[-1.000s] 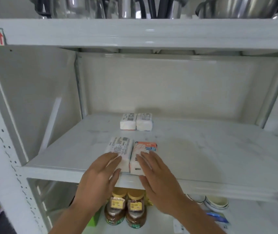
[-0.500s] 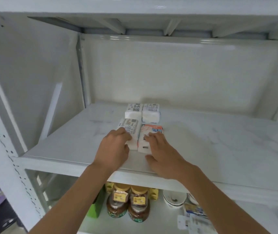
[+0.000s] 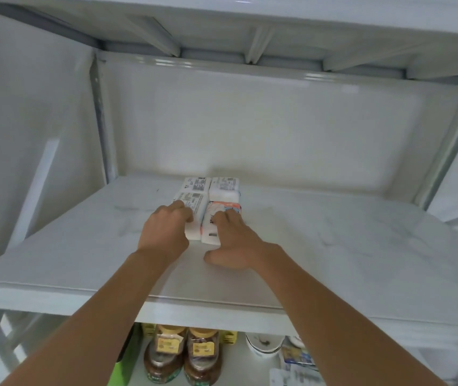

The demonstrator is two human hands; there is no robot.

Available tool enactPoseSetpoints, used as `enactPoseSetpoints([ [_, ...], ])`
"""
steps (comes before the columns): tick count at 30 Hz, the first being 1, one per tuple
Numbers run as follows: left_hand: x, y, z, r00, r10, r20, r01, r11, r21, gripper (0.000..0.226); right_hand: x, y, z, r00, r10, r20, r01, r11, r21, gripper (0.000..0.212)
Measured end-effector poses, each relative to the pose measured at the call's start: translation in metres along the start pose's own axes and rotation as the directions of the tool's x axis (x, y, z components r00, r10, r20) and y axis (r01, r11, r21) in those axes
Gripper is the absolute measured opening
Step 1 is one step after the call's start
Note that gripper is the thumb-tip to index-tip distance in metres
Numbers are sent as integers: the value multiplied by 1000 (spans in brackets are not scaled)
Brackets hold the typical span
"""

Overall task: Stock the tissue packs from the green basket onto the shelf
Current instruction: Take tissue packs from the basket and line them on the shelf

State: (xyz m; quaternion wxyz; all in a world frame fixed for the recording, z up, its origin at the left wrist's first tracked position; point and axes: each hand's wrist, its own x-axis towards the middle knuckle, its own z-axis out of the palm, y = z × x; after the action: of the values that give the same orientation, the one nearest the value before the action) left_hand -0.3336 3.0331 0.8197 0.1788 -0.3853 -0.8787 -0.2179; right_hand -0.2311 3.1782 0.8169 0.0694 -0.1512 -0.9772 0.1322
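Four white tissue packs lie in a two-by-two block on the white marble-look shelf (image 3: pixel 333 246). The back left pack (image 3: pixel 196 184) and back right pack (image 3: pixel 225 188) sit close to the rear wall. Touching them from the front are the front left pack (image 3: pixel 194 203) and the front right pack (image 3: pixel 223 208), which has orange and blue print. My left hand (image 3: pixel 164 232) has its fingers curled over the front left pack. My right hand (image 3: pixel 233 240) presses its fingers on the front right pack, thumb spread on the shelf. A green edge (image 3: pixel 119 371) shows below the shelf, mostly hidden.
Two brown jars (image 3: pixel 164 355) (image 3: pixel 201 355) with yellow labels and a white bowl (image 3: pixel 264 344) stand on the lower shelf. The upper shelf's underside (image 3: pixel 250 29) hangs overhead. A grey upright post (image 3: pixel 102 121) bounds the left rear corner.
Both hands have slid the two front packs from the shelf's front edge back against the rear pair. The camera has moved closer and tilted down.
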Motion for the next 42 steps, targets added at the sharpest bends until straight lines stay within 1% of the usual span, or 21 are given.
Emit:
enactPoseSetpoints([
  [8,6,0,6,998,16,58,-15,1000,-2,50,9,8,12,996,22,-87,-19,999,42,84],
  [10,0,-1,6,996,29,89,-28,1000,-11,52,3,10,19,989,0,-149,5,999,32,82],
  [12,-5,-4,3,985,55,161,-55,998,-4,56,-7,13,24,970,-31,-241,41,999,34,79],
  [14,-8,-11,-2,960,99,260,-117,992,53,70,-16,14,25,955,-56,-292,73,996,46,81],
  [16,-17,-19,-7,941,121,315,-165,980,115,82,-24,10,24,939,-91,-333,104,994,21,81],
  [17,-25,-22,-8,944,134,303,-176,977,117,83,-29,8,23,927,-89,-365,104,994,21,78],
  [19,-51,-24,-7,965,159,209,-168,986,23,79,-45,4,23,914,-51,-402,85,994,67,71],
  [21,-88,-20,-4,977,198,81,-188,975,-114,66,-73,1,25,927,-14,-376,52,995,91,65],
  [23,-129,-16,3,979,184,-85,-199,956,-217,50,-113,1,36,920,-21,-391,49,997,62,54],
  [24,-150,-14,9,978,147,-148,-184,942,-282,45,-137,1,46,904,-60,-423,85,996,40,47],
  [26,-192,-6,21,971,83,-223,-174,888,-426,40,-186,4,72,849,-183,-496,239,970,51,36],
  [28,-228,5,34,970,48,-237,-177,810,-559,37,-223,15,95,790,-252,-559,356,931,85,30],
  [29,-244,10,42,974,56,-221,-177,794,-582,36,-237,25,105,784,-276,-556,385,919,86,28],
  [30,-259,16,50,981,76,-178,-167,797,-580,37,-248,35,114,796,-294,-530,394,915,83,28],
  [32,-285,26,65,994,105,-16,-96,825,-557,43,-267,55,130,865,-262,-429,335,937,102,30],
  [34,-305,33,84,983,112,144,-19,847,-531,49,-287,74,151,949,-158,-273,205,967,154,36],
  [36,-323,38,105,948,103,302,63,867,-494,54,-308,93,177,998,-33,-55,45,974,221,42],
  [37,-332,40,117,921,89,380,112,872,-476,56,-318,101,191,997,33,73,-51,962,269,47],
  [39,-352,45,144,847,43,530,231,868,-439,61,-340,120,224,945,143,294,-239,916,323,62],
  [40,-363,48,158,793,-1,609,328,843,-426,61,-351,129,241,911,182,371,-309,895,320,69],
  [42,-385,52,188,648,-96,755,569,721,-396,55,-373,145,275,837,224,499,-415,855,312,86],
])
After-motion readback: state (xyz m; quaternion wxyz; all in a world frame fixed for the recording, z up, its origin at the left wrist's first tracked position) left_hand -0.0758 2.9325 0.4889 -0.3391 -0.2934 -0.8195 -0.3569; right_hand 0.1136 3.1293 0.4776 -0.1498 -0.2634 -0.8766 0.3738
